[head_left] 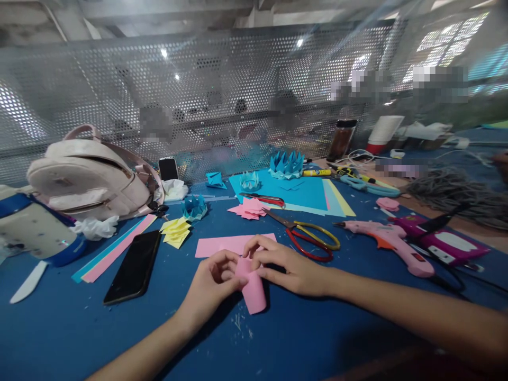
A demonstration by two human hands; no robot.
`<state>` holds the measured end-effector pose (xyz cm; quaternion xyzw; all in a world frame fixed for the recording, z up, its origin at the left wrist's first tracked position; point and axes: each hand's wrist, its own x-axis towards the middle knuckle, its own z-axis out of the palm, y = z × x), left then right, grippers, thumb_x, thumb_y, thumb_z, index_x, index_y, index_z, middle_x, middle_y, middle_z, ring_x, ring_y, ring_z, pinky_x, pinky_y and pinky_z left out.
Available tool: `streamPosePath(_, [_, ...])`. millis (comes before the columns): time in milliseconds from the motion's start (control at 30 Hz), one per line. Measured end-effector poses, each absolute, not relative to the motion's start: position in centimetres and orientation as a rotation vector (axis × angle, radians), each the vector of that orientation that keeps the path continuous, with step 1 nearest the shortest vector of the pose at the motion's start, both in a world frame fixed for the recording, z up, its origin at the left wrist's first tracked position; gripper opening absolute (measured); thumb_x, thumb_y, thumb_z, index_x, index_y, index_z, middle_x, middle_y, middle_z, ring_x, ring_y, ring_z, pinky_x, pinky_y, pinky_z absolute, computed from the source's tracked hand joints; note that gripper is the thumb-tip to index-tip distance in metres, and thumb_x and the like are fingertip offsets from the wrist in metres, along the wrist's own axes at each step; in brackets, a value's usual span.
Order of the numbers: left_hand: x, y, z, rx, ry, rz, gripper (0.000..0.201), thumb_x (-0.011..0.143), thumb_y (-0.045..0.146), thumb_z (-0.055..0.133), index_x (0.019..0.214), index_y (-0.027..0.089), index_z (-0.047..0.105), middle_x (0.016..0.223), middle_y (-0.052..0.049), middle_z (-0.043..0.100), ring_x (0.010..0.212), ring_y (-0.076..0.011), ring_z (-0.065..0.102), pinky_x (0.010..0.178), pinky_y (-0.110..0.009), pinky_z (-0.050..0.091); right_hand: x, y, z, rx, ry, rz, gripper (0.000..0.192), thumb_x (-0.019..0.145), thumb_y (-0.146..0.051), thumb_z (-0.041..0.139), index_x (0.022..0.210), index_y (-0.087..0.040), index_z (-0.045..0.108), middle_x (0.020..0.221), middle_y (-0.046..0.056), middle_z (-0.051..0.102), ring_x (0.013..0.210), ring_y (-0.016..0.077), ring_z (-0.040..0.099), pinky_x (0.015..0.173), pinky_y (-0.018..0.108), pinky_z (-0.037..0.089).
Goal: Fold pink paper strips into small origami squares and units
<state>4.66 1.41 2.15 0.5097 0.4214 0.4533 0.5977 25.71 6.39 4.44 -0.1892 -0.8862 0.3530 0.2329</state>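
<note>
Between my two hands is a piece of pink paper (254,293), bent into a curve, its lower end hanging toward me. My left hand (216,278) pinches its left edge with thumb and fingers. From the other side, my right hand (283,267) grips the upper part, fingertips over the top edge. Just behind lies a flat pink paper strip (214,247). Scissors (309,233) with one red and one yellow handle rest beyond my right hand. A stack of cut pink paper pieces (251,208) and cut yellow pieces (175,232) lie farther back.
At right are a pink glue gun (391,243) and a purple box (444,243) with cords. Left stand a phone (133,267), a backpack (87,174) and a large jug (35,227). Folded blue paper crowns (286,165) and coloured sheets (301,193) sit at the back before a perforated metal panel (222,95).
</note>
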Motion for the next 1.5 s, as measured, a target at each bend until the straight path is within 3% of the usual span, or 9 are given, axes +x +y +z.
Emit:
streamPosePath(67, [4.8, 1.3, 2.1, 1.183, 1.002, 1.047, 0.037, 0.062, 0.030, 0.086, 0.084, 0.014, 0.061, 0.062, 0.004, 0.059, 0.055, -0.0090, 0.055, 0.059, -0.020, 0.045, 25.6, 6.2, 4.3, -0.570, -2.402, 1.024, 0.007, 0.092, -0.026, 0.058, 0.095, -0.020, 0.058, 0.118, 0.006, 0.053, 0.097, 0.0170, 0.054, 0.090, 0.031, 0.044])
streamPosePath(233, [4.9, 1.2, 2.1, 1.199, 1.099, 1.116, 0.033, 0.066, 0.037, 0.082, 0.074, 0.014, 0.060, 0.061, 0.001, 0.061, 0.053, -0.0110, 0.055, 0.056, -0.023, 0.047, 25.1, 6.0, 3.9, -0.732, -2.142, 1.391, 0.043, 0.081, -0.024, 0.069, 0.118, -0.022, 0.048, 0.104, 0.002, 0.055, 0.086, 0.0133, 0.055, 0.075, 0.024, 0.047])
streamPosePath(400, [4.9, 1.1, 2.5, 1.278, 1.227, 1.160, 0.036, 0.068, 0.041, 0.078, 0.058, 0.014, 0.056, 0.049, 0.002, 0.055, 0.046, -0.0087, 0.049, 0.048, -0.018, 0.037, 24.9, 6.5, 3.6, -0.784, -1.965, 1.670, 0.035, 0.075, -0.025, 0.074, 0.104, -0.017, 0.055, 0.078, -0.004, 0.055, 0.069, 0.0093, 0.053, 0.064, 0.020, 0.041])
streamPosePath(600, [4.9, 0.9, 2.5, 1.338, 1.192, 1.083, 0.031, 0.073, 0.038, 0.074, 0.060, 0.013, 0.062, 0.052, 0.000, 0.060, 0.049, -0.0106, 0.054, 0.051, -0.019, 0.042, 25.0, 7.0, 3.2, -0.832, -1.925, 1.611, 0.032, 0.073, -0.027, 0.076, 0.100, -0.016, 0.061, 0.077, -0.002, 0.059, 0.068, 0.0095, 0.053, 0.060, 0.019, 0.038])
streamPosePath(767, [5.1, 0.9, 2.1, 1.288, 1.103, 1.057, 0.023, 0.064, 0.023, 0.080, 0.079, 0.013, 0.067, 0.067, -0.002, 0.069, 0.059, -0.0134, 0.063, 0.060, -0.021, 0.049, 25.1, 7.1, 3.1, -0.860, -1.953, 1.532, 0.027, 0.075, -0.021, 0.072, 0.100, -0.016, 0.062, 0.077, -0.002, 0.062, 0.071, 0.0107, 0.054, 0.064, 0.020, 0.039])
streamPosePath(967, [5.0, 1.1, 1.8, 1.225, 1.174, 1.071, 0.028, 0.060, 0.025, 0.085, 0.067, 0.013, 0.061, 0.055, 0.001, 0.062, 0.051, -0.0115, 0.059, 0.053, -0.019, 0.045, 25.0, 6.9, 3.4, -0.843, -2.031, 1.503, 0.030, 0.076, -0.026, 0.072, 0.102, -0.016, 0.061, 0.079, -0.002, 0.061, 0.071, 0.0111, 0.052, 0.061, 0.021, 0.036])
streamPosePath(1133, [5.1, 1.1, 2.3, 1.263, 1.234, 1.087, 0.033, 0.058, 0.030, 0.086, 0.056, 0.012, 0.060, 0.047, 0.003, 0.057, 0.044, -0.0073, 0.049, 0.045, -0.016, 0.035, 24.9, 6.4, 3.7, -0.866, -2.064, 1.515, 0.033, 0.073, -0.023, 0.075, 0.102, -0.016, 0.060, 0.067, -0.006, 0.054, 0.059, 0.0083, 0.042, 0.055, 0.020, 0.031])
streamPosePath(1500, [5.2, 1.0, 2.7, 1.228, 1.222, 1.029, 0.031, 0.058, 0.036, 0.086, 0.059, 0.011, 0.068, 0.050, -0.003, 0.065, 0.047, -0.0121, 0.059, 0.050, -0.018, 0.044, 24.8, 6.5, 3.5, -0.912, -2.035, 1.505, 0.034, 0.069, -0.023, 0.075, 0.099, -0.016, 0.063, 0.066, -0.006, 0.054, 0.058, 0.0087, 0.043, 0.053, 0.020, 0.031])
